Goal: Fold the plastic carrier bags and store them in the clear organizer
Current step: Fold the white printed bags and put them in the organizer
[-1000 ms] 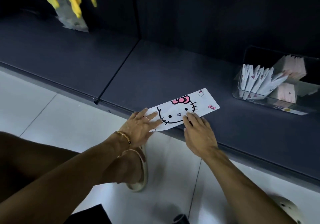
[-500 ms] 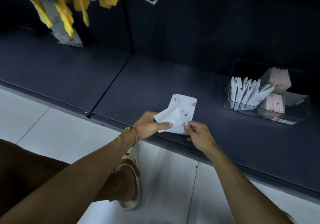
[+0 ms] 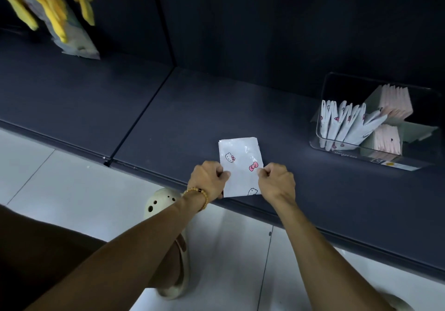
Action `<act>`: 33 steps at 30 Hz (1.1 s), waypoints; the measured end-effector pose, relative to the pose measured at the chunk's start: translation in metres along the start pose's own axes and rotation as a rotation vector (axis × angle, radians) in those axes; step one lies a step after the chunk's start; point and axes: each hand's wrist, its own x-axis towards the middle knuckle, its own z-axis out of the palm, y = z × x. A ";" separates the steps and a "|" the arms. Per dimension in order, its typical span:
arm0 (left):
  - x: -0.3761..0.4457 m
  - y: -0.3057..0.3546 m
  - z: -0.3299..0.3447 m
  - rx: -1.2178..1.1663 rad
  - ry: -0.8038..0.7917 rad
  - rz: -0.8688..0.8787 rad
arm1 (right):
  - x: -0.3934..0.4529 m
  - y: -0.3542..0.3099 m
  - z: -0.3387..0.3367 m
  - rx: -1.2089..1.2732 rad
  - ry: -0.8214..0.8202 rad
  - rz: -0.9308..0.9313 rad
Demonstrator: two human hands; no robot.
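A white carrier bag (image 3: pixel 240 163) printed with small cat faces and pink bows lies folded into a short rectangle near the front edge of the dark shelf (image 3: pixel 192 108). My left hand (image 3: pixel 209 177) pinches its left edge with curled fingers. Opposite it, my right hand (image 3: pixel 276 180) pinches the right edge. The clear organizer (image 3: pixel 337 150) stands on the shelf to the right, an arm's reach away. It holds several folded white bags (image 3: pixel 346 125) standing upright and stacks of folded pink bags (image 3: pixel 395 102).
Yellow and grey items (image 3: pixel 55 14) hang above the shelf at the upper left. A seam (image 3: pixel 142 113) splits the shelf into two panels. Below lies a white tiled floor (image 3: pixel 72 180), with my foot in a cream clog (image 3: pixel 166 209) under my left arm.
The long flat strip with the big cat face has been folded over into a short rectangle. Both hands went from pressing flat on it to pinching its side edges.
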 end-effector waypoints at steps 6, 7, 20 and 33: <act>0.001 0.003 0.005 0.485 0.278 0.301 | 0.007 0.002 -0.005 -0.154 0.052 -0.094; 0.003 0.004 0.006 0.545 0.268 0.446 | 0.008 0.003 -0.007 -0.179 0.058 -0.118; 0.006 -0.011 0.027 0.773 0.008 0.579 | -0.025 0.076 -0.008 -0.513 0.045 -0.550; 0.012 0.025 0.066 0.771 -0.119 0.832 | -0.021 0.081 -0.008 -0.566 -0.012 -0.564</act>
